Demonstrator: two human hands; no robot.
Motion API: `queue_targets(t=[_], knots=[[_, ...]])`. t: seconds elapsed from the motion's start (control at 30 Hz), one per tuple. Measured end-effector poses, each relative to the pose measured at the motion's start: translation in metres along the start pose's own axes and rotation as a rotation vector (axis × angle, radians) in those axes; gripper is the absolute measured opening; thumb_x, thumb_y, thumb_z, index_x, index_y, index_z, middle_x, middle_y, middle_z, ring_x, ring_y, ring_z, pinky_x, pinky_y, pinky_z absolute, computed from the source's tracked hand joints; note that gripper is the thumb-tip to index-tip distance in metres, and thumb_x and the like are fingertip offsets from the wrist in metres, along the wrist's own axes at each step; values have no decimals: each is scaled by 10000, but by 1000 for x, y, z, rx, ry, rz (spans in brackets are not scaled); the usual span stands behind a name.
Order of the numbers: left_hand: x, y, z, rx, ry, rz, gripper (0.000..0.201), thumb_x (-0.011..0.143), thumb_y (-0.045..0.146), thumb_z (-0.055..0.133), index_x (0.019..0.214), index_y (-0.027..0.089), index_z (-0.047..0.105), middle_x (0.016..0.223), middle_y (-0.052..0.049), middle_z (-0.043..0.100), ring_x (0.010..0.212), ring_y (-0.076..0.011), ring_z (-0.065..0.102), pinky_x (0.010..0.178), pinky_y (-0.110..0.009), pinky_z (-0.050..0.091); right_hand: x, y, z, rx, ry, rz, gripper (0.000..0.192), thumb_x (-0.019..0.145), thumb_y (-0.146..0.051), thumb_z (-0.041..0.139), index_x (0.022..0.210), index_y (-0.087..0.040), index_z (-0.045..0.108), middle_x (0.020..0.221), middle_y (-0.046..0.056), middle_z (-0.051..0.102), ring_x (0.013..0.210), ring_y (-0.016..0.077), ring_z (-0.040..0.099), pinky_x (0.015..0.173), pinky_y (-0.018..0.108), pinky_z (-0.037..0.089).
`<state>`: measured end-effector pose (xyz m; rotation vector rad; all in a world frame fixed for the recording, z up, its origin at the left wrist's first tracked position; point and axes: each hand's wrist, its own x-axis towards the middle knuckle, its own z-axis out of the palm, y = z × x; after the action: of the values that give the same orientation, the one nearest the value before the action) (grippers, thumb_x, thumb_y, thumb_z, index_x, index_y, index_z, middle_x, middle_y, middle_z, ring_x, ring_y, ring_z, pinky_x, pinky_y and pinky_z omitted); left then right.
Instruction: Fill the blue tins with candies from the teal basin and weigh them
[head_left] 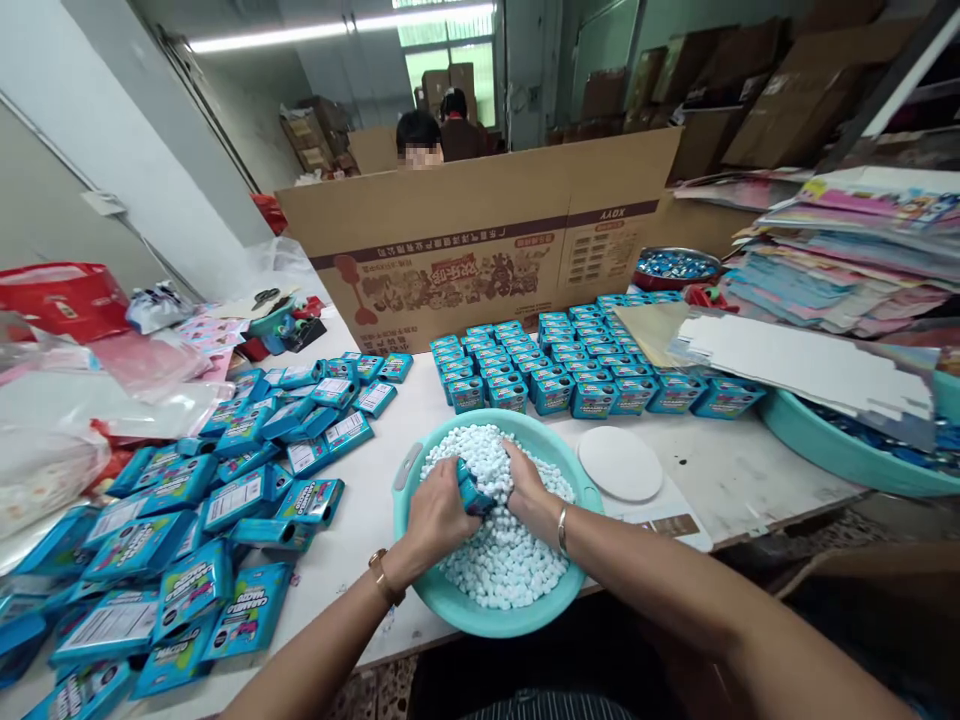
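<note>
Our left hand [435,512] clamps a blue box [472,488] low over white pellets [502,572], likely so spills stay in the basin [496,626] at the tabletop's [351,570] near edge; our right hand [529,490] dips in, grip unclear.

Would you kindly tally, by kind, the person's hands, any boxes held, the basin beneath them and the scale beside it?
Hands (left hand, right hand): 2
Small blue box, in the left hand: 1
Turquoise basin: 1
White weighing scale: 1
Total: 5
</note>
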<state>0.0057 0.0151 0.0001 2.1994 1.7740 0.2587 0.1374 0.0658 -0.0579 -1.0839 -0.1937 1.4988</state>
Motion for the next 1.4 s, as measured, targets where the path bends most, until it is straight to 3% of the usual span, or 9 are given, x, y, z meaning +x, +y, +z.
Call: queue_targets(t=[0.1,0.27,0.57,0.9,1.4], knots=[[-7,-7,9,-163,164,5,730,647,249,710,1292,186,373,1298,-138,570,1222,-323,575,1028,-463,474,-14,-8,12,91,-47,33,250,758,-354,683,916,-161,692,844,76,760,891,249,722,832,378,579],[-14,-8,15,-256,326,50,720,641,253,723,1277,188,391,1269,-150,597,1207,-346,591,1000,-501,492,-28,-20,19,4,-88,-205,249,676,-344,739,866,-185,705,970,48,763,981,237,701,880,343,564],[-12,-3,-2,-173,253,40,710,638,283,754,1261,170,431,1251,-159,631,1168,-360,616,981,-506,486,-25,-20,18,-82,-159,-231,283,695,-431,717,826,-182,688,816,54,752,854,251,717,794,366,580],[-11,4,-16,-108,156,53,672,627,266,759,1223,183,461,1222,-137,652,1181,-349,600,969,-489,444,-50,-37,31,-139,-204,-267,119,662,-327,682,658,-208,672,740,14,716,783,214,675,793,333,532],[-6,10,-11,-214,228,18,673,615,348,788,1199,208,486,1126,-80,678,1068,-329,651,922,-457,483,-55,-54,34,-228,-263,-331,150,660,-354,692,664,-204,688,733,16,703,786,198,641,835,330,511]])
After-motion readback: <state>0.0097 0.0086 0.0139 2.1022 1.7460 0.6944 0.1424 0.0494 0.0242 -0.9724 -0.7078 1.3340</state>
